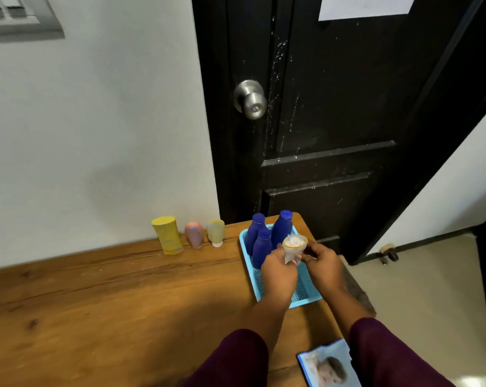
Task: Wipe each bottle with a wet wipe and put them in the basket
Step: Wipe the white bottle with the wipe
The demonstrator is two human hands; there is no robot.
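Right now both hands meet over the blue basket [306,301], sharing one small pale bottle [294,247] with a white cap. The left hand [279,275] curls its fingers round the bottle's lower body; the right hand [324,265] pinches it from the other side, near the cap. Just beyond the left hand's knuckles, three dark blue bottles [282,229] stand upright in the basket's far end. Well off to the left of that hand, a yellow bottle [168,237], a pink bottle [194,234] and a pale yellow tube [216,232] line the wall on the wooden table [96,303]. Behind the right wrist, beside the sleeve, lies a wipes pack [328,367].
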